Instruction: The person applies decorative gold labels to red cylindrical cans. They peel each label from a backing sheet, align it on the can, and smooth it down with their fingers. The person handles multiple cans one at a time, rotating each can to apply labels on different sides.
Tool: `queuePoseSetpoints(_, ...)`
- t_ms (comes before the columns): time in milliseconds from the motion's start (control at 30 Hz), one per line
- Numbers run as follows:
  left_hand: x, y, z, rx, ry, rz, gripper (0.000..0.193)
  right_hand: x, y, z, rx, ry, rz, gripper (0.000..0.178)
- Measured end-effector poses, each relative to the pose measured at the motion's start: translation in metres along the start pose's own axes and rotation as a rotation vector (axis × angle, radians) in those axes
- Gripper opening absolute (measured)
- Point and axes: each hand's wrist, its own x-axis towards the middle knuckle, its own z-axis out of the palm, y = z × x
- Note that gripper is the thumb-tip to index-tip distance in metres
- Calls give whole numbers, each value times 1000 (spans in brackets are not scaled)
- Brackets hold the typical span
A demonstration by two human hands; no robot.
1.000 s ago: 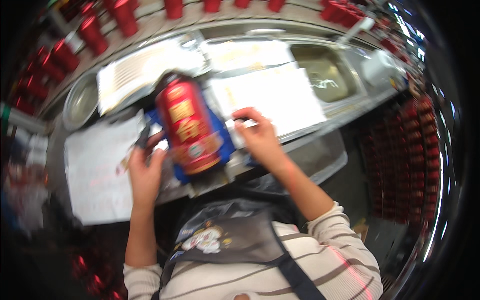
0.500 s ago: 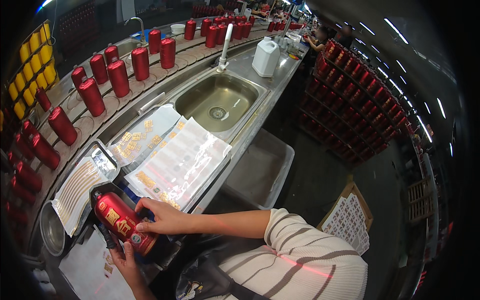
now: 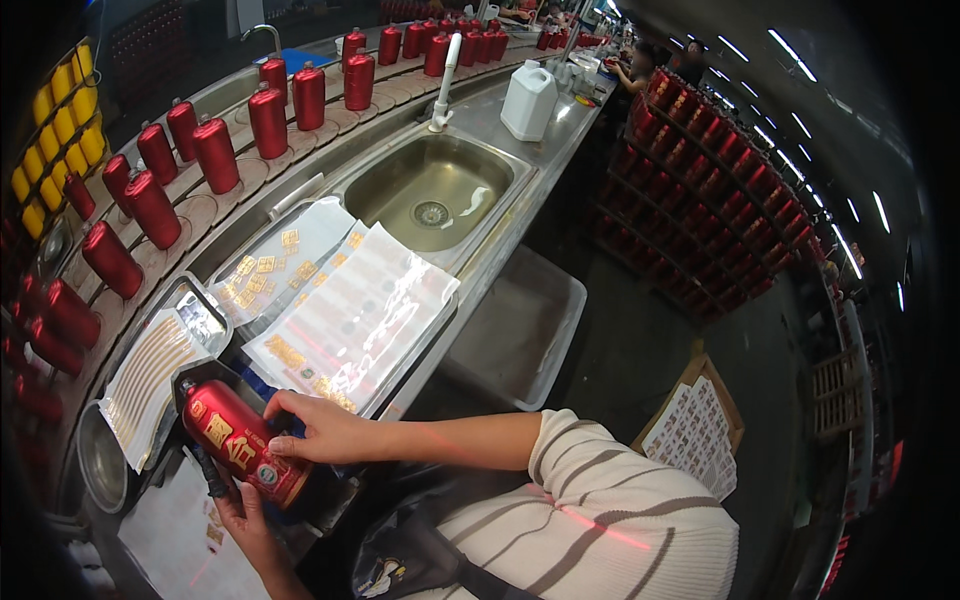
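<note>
A red bottle [image 3: 228, 432] with gold characters and a small round silvery-green emblem lies tilted in a dark holder [image 3: 183, 378]. Over its upper right side, my right hand [image 3: 322, 430] has its fingers curled and its thumb pressed on the bottle's face near the emblem. My left hand [image 3: 243, 515] grips the lower near side of the bottle, its thumb close to the base; part of the fingers is hidden. Beside those fingers is a black handle-like piece [image 3: 212, 474]. White sheets with gold decals [image 3: 350, 310] lie to the right of the bottle.
Red bottles [image 3: 215, 155] stand along a curved conveyor [image 3: 245, 185] at left and back. A strip sheet [image 3: 155, 375] rests on a tray nearby. Beyond are a sink [image 3: 430, 190] and white jug [image 3: 528, 102]. A plastic bin [image 3: 515, 340] and stacked bottle racks [image 3: 700, 190] stand right.
The conveyor bottles have moved along toward the far right. The view has shifted slightly. Both hands stay on the held bottle, with only slight movement of the right fingers.
</note>
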Motion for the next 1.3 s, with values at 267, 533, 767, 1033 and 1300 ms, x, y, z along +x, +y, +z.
queuePoseSetpoints(267, 0, -1, 3, 38, -21, 51, 59, 0, 11, 5, -103, 52, -128, 53)
queuePoseSetpoints(533, -3, 5, 6, 108, -31, 83, 69, -1, 11, 5, -120, 48, -97, 62)
queuePoseSetpoints(767, -5, 10, 4, 162, -10, 50, 72, -3, 0, 3, -110, 6, -89, 65)
queuePoseSetpoints(1033, -4, 8, 15, 92, 77, -39, 63, -7, -5, 8, -164, 65, -46, 63)
queuePoseSetpoints(1300, -1, 20, 25, 90, 90, 18, 62, 0, -6, 6, -138, 88, -17, 62)
